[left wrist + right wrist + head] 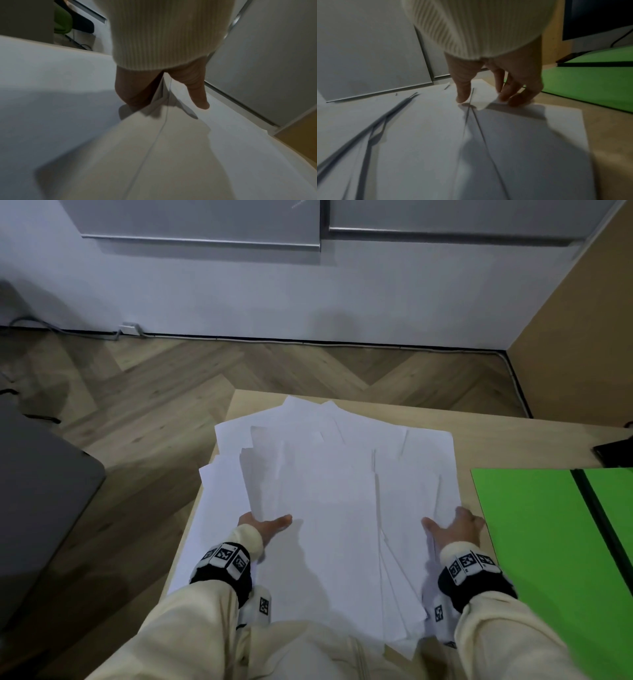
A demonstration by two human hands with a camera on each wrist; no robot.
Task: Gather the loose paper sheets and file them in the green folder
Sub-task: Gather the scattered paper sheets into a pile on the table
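Observation:
Several loose white paper sheets [329,501] lie fanned in an overlapping pile on the wooden table [496,436]. My left hand [265,525] holds the pile's left side. Its thumb [199,97] lies on top, and its fingers [135,92] reach under the upper sheets [171,148]. My right hand [448,525] grips the right side, the thumb [462,93] pressing on top and the fingers [513,94] curled at the edge of the sheets [513,142], where one corner lifts. The green folder [534,542] lies open just right of the pile, with a black strip down it; the folder [590,81] also shows beyond my right fingers.
A black device [613,451] sits at the table's far right edge. The table's left edge runs under the pile, and some sheets overhang it above the wood floor [154,405]. A dark grey object [41,491] stands to the left. A dark screen [597,17] stands behind the folder.

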